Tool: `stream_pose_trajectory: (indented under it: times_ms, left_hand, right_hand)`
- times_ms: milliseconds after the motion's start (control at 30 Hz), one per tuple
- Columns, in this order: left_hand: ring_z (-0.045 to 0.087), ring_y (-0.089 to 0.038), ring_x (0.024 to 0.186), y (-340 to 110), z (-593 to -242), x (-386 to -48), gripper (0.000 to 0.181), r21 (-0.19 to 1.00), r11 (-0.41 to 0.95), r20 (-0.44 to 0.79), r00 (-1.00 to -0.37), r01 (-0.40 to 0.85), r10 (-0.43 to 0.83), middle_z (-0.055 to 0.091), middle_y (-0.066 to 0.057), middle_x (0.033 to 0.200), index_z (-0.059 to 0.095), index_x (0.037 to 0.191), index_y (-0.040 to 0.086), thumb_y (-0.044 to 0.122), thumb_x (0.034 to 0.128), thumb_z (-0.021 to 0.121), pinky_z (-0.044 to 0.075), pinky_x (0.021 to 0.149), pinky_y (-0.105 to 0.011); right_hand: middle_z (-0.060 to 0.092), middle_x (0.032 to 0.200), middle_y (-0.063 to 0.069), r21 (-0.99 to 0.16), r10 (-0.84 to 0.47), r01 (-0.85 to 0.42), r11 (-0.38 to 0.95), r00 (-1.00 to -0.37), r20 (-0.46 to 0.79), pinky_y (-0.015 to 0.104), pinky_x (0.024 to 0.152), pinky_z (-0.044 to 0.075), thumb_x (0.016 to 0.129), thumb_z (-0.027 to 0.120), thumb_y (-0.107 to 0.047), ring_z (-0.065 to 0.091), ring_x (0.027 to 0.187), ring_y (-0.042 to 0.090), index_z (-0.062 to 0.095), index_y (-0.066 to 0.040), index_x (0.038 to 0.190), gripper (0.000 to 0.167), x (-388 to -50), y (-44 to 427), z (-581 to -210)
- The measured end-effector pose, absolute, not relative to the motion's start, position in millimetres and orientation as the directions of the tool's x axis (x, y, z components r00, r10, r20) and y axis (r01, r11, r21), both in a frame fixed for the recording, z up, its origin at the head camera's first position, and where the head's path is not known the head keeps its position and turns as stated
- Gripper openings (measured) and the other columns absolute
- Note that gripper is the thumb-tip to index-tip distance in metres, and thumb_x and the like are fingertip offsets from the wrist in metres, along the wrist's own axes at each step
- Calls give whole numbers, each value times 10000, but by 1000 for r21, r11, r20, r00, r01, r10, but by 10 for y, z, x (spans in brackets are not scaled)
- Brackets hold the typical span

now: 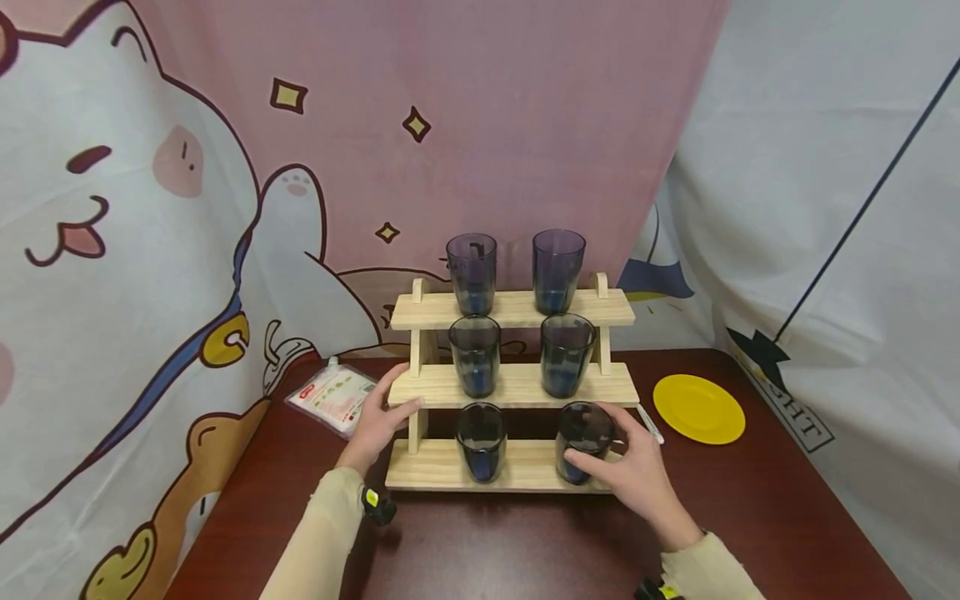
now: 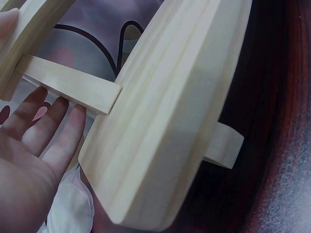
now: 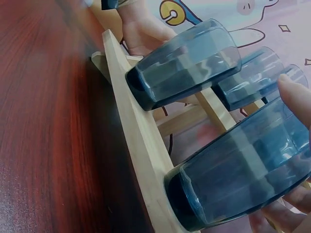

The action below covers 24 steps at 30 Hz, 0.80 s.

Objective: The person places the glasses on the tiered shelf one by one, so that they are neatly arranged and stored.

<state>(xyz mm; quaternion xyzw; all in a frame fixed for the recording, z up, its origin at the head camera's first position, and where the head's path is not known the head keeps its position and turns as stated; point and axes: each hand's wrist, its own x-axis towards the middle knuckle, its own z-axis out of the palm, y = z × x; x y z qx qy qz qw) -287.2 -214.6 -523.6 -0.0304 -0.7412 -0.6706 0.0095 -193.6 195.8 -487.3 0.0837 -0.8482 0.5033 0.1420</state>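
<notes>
A three-tier wooden shelf [image 1: 442,385] bears several blue-tinted clear glasses, two to a tier. My left hand [image 1: 377,423] holds the left end of the middle tier, its thumb on the board; in the left wrist view its fingers [image 2: 60,127] lie along the side upright [image 2: 73,83]. On the lowest tier, my right hand [image 1: 637,471] grips the right glass [image 1: 583,429], thumb in front and fingers round the far side. That glass [image 3: 233,170] stands upright with its base on the board. The lower left glass [image 1: 482,442] stands beside it, apart from both hands.
The shelf stands on a dark red-brown table [image 1: 465,550]. A yellow plate [image 1: 699,408] lies to the right, with a white pen-like stick [image 1: 650,425] nearer the shelf. At left lies a white printed pouch [image 1: 333,396]. Printed cloth [image 1: 525,125] hangs behind.
</notes>
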Motion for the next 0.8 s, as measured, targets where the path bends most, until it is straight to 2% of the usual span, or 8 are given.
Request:
stream_pose_trajectory:
  times_ms: [300,600,800]
  left_hand:
    - [671,-261,1117,-2142,-5228,-2864,710,993,102,57,-998,60,29,568,-161,1456,479,1575,345,192,961,800,586,933,-510]
    - [673,-257,1113,-2146,-5241,-2872,692,993,101,60,-998,63,30,562,-149,1464,506,1545,382,196,952,811,596,914,-486]
    - [678,-251,1104,-2155,-5247,-2877,693,992,106,66,-997,68,30,576,-141,1447,509,1537,399,219,945,822,596,905,-478]
  right_hand:
    - [718,1245,77,-826,-7,-291,483,-944,329,328,806,538,768,971,-305,635,1045,229,624,-130,1414,754,-1964,1900,-4887]
    - [728,1212,58,-823,-8,-299,483,-941,338,434,827,566,765,973,-290,645,1038,217,631,-140,1399,735,-1965,1869,-4868]
    - [731,1217,45,-819,-9,-297,492,-942,336,414,841,566,767,971,-311,650,1053,207,632,-160,1401,735,-1960,1862,-4891]
